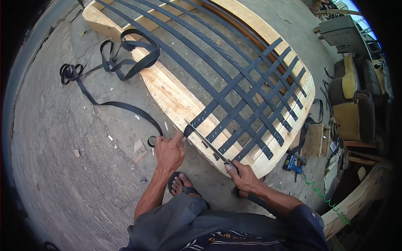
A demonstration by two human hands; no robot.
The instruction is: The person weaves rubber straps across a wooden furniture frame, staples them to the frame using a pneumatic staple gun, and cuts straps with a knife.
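My left hand [171, 150] is closed on a black webbing strap [190, 129] beside the near edge of a wooden frame [171, 96], pulling it out past the wood. In my right hand [244, 176] is a long, thin-bladed knife [209, 144], its blade lying across the frame's edge with the tip at the strap. Whether the blade has cut in cannot be made out. Black straps are woven crosswise over the frame and stapled along its rims. The loose strap length [125, 104] trails from near my left hand over the floor to a heap of loops on the frame.
A blue staple gun [294, 164] with a coiled green air hose [320, 190] lies on the floor at right, near a small wooden box [315, 140]. Old upholstered furniture [354, 100] stands beyond. Scraps lie on the concrete floor [83, 146]. My sandalled foot [184, 184] is close to the frame.
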